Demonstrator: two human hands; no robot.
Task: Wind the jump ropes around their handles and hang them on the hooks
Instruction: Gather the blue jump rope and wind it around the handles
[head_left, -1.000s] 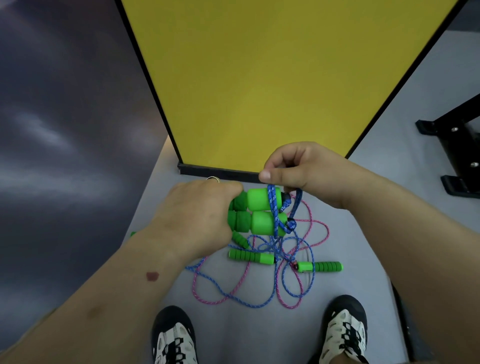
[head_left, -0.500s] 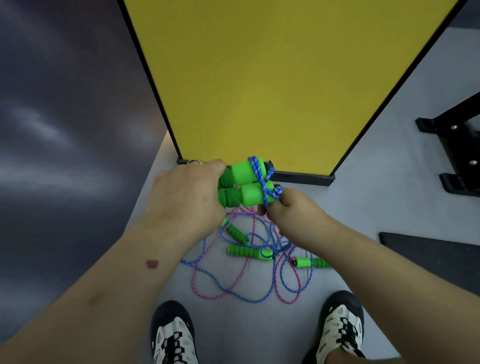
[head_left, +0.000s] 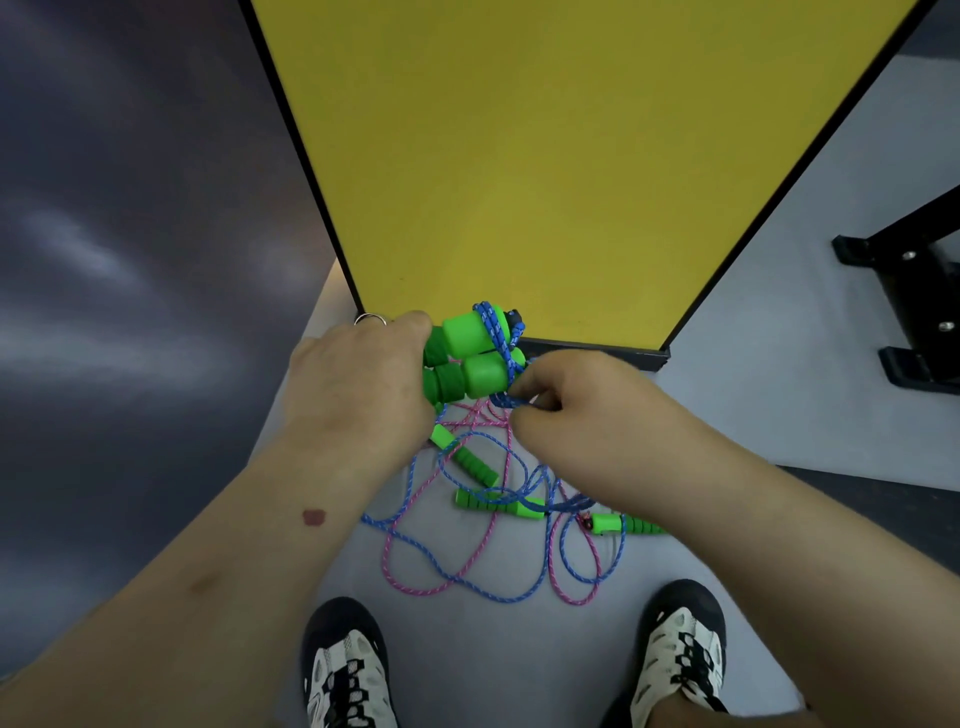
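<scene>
Head view: the left hand (head_left: 358, 389) grips two green handles (head_left: 470, 358) held side by side in front of the yellow panel (head_left: 545, 156), blue rope (head_left: 496, 332) wound around them. Just right, the right hand (head_left: 576, 415) pinches that rope. Other ropes (head_left: 467, 561) lie below on the floor (head_left: 519, 665). No writing is legible.

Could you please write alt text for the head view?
The left hand grips two green handles together while the right hand pinches blue rope wound around them. More ropes and handles lie tangled on the grey floor below.
</scene>
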